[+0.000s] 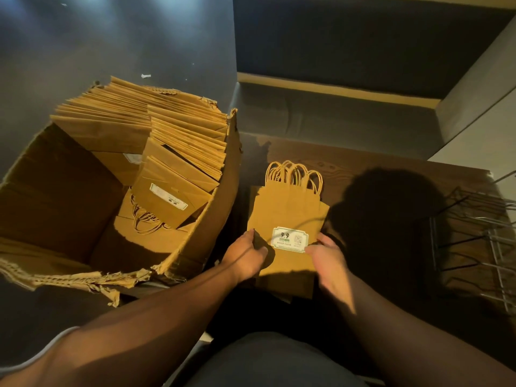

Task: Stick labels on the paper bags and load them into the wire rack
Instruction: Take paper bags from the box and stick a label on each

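A small stack of brown paper bags (287, 210) with twisted handles lies flat on the wooden table. The top bag carries a white and green label (290, 239) marked 9.9. My left hand (247, 254) has its fingers curled at the bag's left edge, gripping it beside the label. My right hand (325, 251) lies at the label's right end, fingertips touching the label and the bag. The wire rack (474, 238) stands at the right edge of the table, in shadow.
A torn cardboard box (201, 219) stands on the floor to the left, packed with many flat paper bags (145, 118); one in it bears a label (169, 196). A dark bench (335, 115) runs behind the table. My lap is at the bottom.
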A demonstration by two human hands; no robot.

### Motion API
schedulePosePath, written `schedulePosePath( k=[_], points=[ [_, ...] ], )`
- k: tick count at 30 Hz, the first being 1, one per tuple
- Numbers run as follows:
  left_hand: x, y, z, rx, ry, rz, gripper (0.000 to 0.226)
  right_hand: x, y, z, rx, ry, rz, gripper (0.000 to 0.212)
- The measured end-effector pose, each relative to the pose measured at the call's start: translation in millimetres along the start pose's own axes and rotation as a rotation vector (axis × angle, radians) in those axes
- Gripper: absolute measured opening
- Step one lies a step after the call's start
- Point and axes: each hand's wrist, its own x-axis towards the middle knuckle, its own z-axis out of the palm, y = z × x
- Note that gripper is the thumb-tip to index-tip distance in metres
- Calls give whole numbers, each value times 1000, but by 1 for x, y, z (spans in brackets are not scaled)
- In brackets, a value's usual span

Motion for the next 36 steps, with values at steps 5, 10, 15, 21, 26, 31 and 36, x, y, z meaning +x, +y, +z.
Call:
schedulePosePath(
  k=[5, 10, 15, 21, 26, 31, 36],
  points=[
    [1, -6, -7, -83, 0, -20, 70, 6, -6, 19, -67, -49, -7, 73],
    [1, -6, -8, -70, -3, -32, 75, 15, 1, 27, -79, -119, 52, 80],
    [-1, -8, -8, 7, -11, -62, 77, 17, 0, 28, -165, -160, 13, 78],
    [-5, -7, -16, -47, -2, 6, 77, 2, -12, 22, -291, -189, 7, 71],
    [-21, 7, -30, -186, 50, 96, 81, -36, -33, 26, -609, -83, -413, 69],
    [-53, 21, -61, -362, 151, 310, 71, -81, -59, 53, -504, -116, -832, 65],
    [-92, 16, -112, -536, 300, 419, 41, -122, -79, 89, -480, -249, -1071, 52]
  ],
)
